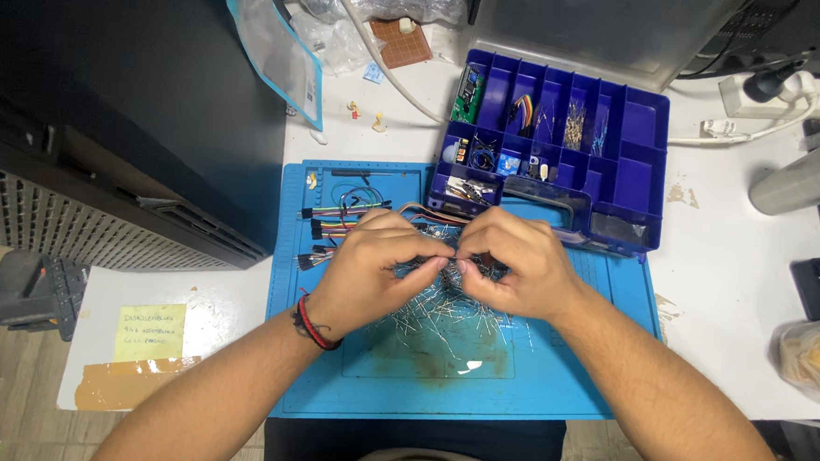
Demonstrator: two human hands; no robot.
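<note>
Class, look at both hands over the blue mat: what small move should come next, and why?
Probably draw the hands slightly apart to free one part. The left hand and right hand pinch fingertips together over a tangled pile of wire-legged components on the blue mat, beside the open purple compartment box.

yellow note (149,332), clear bag (275,41)

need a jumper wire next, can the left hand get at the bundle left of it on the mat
Probably yes: the jumper wires lie uncovered on the blue mat just beside the left hand, though its fingers are pinching components.
</note>
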